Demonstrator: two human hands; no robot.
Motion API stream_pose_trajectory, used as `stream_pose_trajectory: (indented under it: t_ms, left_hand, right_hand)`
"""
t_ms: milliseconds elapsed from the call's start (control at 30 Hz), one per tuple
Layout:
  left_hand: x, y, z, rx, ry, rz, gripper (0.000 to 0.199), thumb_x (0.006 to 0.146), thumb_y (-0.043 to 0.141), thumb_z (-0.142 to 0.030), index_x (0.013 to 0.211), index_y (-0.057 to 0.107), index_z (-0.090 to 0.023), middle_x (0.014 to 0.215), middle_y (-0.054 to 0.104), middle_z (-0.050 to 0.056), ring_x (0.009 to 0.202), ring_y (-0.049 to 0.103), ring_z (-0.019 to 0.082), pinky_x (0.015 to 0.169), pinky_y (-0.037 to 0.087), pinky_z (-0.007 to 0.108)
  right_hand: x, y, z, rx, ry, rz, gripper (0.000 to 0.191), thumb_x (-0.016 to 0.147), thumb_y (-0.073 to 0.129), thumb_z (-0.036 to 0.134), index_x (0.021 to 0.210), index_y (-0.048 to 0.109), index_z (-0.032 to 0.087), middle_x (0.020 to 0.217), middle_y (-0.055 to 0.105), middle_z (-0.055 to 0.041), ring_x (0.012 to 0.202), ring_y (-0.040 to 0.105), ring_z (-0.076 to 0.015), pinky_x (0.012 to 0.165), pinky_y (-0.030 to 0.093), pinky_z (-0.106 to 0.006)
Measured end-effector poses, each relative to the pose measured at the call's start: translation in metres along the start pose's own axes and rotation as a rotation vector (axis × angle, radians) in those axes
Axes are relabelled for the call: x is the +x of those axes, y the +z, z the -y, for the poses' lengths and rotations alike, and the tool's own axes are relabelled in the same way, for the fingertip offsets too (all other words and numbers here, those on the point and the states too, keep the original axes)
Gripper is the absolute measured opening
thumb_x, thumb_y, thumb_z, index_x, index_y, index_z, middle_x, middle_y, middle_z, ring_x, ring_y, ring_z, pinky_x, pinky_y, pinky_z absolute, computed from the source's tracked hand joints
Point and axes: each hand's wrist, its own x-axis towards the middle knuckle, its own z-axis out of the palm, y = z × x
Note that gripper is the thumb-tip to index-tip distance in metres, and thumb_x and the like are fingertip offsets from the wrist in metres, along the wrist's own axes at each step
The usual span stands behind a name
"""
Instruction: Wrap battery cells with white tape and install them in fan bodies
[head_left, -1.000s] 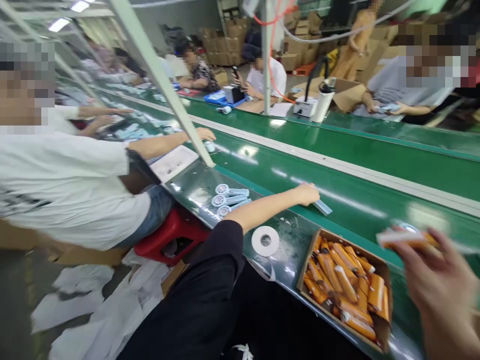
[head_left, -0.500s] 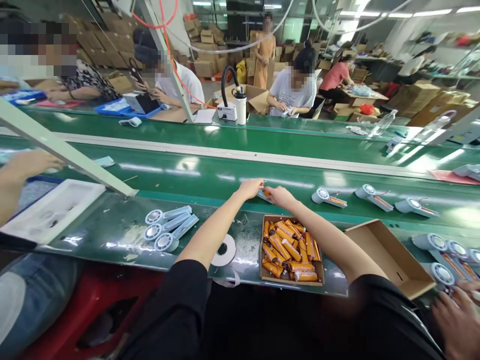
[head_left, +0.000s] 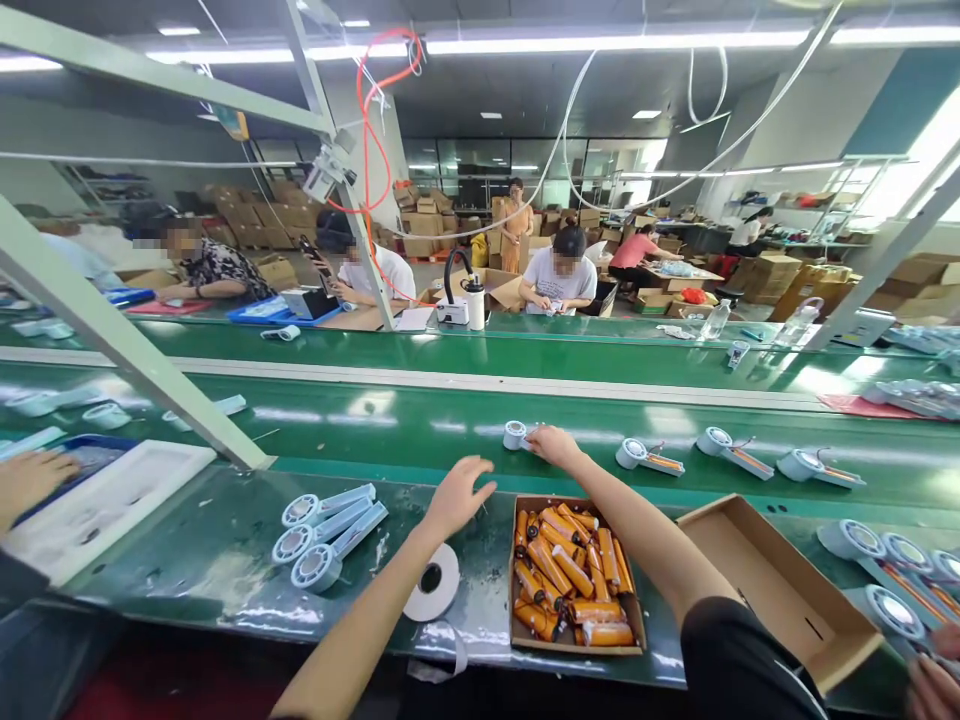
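My right hand (head_left: 556,446) reaches over the belt, its fingers closed on the handle of a light blue handheld fan (head_left: 515,435); the handle is mostly hidden behind the fingers. My left hand (head_left: 459,496) hovers above the bench edge, fingers apart and nothing in them. Below my right forearm sits a cardboard box (head_left: 517,630) of orange-wrapped battery cells (head_left: 574,572). A white tape roll (head_left: 431,583) lies beneath my left hand. To its left rest three light blue fans (head_left: 315,567) with long open handles.
More fans with orange cells (head_left: 649,458) are spaced along the green belt (head_left: 420,425) to the right. A cardboard lid (head_left: 780,590) lies right of the box. A slanted metal post (head_left: 142,340) stands at left, beside a white foam tray (head_left: 112,510). Co-workers' hands appear at both edges.
My left hand has come off the fan, moving left and toward me, and its fingers have opened. My right hand stays at the fan, whose round head now shows. The view has tilted up.
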Motion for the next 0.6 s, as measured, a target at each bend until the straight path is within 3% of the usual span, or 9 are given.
stream_pose_trajectory:
  t_ms: [67,133,233,300,367,500,600]
  left_hand:
    - [-0.077,-0.001,0.029,-0.007,-0.027,0.056,0.028,0.100,0.063,-0.042,0.119,0.076,-0.025,0.130,0.074,0.008,0.126,0.067,0.029,0.115,0.052,0.048]
    - [-0.145,-0.002,0.058,0.099,0.013,0.163,0.038,0.088,0.078,-0.042,0.123,0.076,-0.029,0.137,0.072,0.006,0.134,0.062,0.034,0.116,0.051,0.053]
    - [-0.209,-0.008,0.082,0.244,0.138,0.119,0.048,0.084,0.076,-0.025,0.131,0.073,-0.033,0.155,0.060,0.003,0.142,0.055,0.035,0.111,0.056,0.050]
    - [-0.223,-0.017,0.074,0.298,0.205,-0.033,0.039,0.087,0.070,-0.021,0.126,0.074,-0.029,0.148,0.065,0.006,0.133,0.061,0.035,0.105,0.060,0.050]
    - [-0.224,-0.032,0.049,0.313,0.221,-0.199,0.031,0.091,0.069,-0.023,0.121,0.073,-0.024,0.136,0.071,0.011,0.126,0.062,0.037,0.104,0.059,0.055]
    - [-0.210,-0.067,-0.012,0.283,0.252,-0.384,0.037,0.089,0.073,-0.014,0.125,0.067,-0.020,0.122,0.073,0.015,0.134,0.056,0.041,0.110,0.053,0.062]
    - [-0.200,-0.085,-0.031,0.302,0.298,-0.378,0.039,0.090,0.063,-0.002,0.124,0.066,-0.020,0.120,0.074,0.012,0.132,0.059,0.035,0.114,0.051,0.061]
  right_hand:
    - [-0.013,-0.006,-0.013,0.046,0.030,-0.075,0.030,0.102,0.064,0.020,0.129,0.075,0.019,0.131,0.074,-0.0153,0.126,0.070,-0.0286,0.108,0.055,-0.043]
    - [-0.030,-0.011,-0.017,0.106,0.027,-0.153,0.031,0.099,0.068,0.021,0.129,0.076,0.018,0.138,0.071,-0.0171,0.134,0.065,-0.0303,0.115,0.049,-0.042]
    - [-0.065,-0.012,0.005,0.204,-0.017,-0.249,0.031,0.102,0.066,0.029,0.130,0.075,0.018,0.145,0.068,-0.0139,0.142,0.058,-0.0267,0.123,0.041,-0.039]
    - [-0.097,-0.008,0.038,0.310,-0.065,-0.269,0.032,0.105,0.062,0.035,0.130,0.075,0.020,0.138,0.072,-0.0106,0.132,0.065,-0.0225,0.116,0.046,-0.034]
    - [-0.133,0.002,0.081,0.521,-0.121,-0.195,0.037,0.105,0.062,0.042,0.133,0.073,0.022,0.122,0.078,-0.0079,0.109,0.073,-0.0197,0.098,0.055,-0.030]
    - [-0.194,0.033,0.168,1.041,-0.171,0.221,0.067,0.091,0.075,0.060,0.143,0.065,0.019,0.087,0.078,-0.0023,0.069,0.070,-0.0163,0.067,0.053,-0.026]
    - [-0.218,0.060,0.211,1.324,-0.193,0.455,0.057,0.087,0.074,0.068,0.112,0.078,0.016,0.069,0.069,0.0004,0.055,0.060,-0.0128,0.057,0.047,-0.024]
